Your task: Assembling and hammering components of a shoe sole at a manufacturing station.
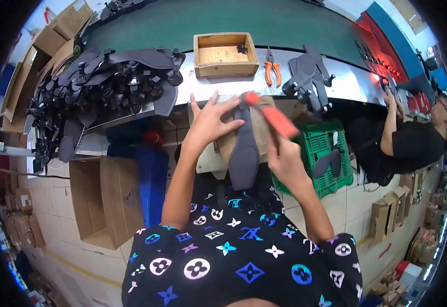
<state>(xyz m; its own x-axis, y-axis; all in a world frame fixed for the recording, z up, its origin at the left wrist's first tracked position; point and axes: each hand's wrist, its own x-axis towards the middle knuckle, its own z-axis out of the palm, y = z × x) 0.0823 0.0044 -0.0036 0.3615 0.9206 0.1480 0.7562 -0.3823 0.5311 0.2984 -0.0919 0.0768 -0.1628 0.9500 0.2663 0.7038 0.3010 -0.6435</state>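
A dark grey shoe insole (pixel 244 153) lies lengthwise in front of me, its wide end toward my body. Beneath it is a tan block (pixel 225 147). My left hand (pixel 209 124) is spread open over the far part, its thumb resting on the insole and its fingers apart. A hammer (pixel 278 119) with a red handle, smeared by motion, is gripped in my right hand (pixel 286 159). Its head is over the insole's far end, near my left fingertips; whether it touches cannot be made out.
A heap of grey insoles with black parts (pixel 126 87) covers the bench at left. Beyond stand a wooden box (pixel 226 70) and orange-handled pliers (pixel 272 71). More insoles (pixel 307 77) lie right. A green crate (pixel 330 179), a cardboard box (pixel 116 199) and a co-worker (pixel 412 135) flank me.
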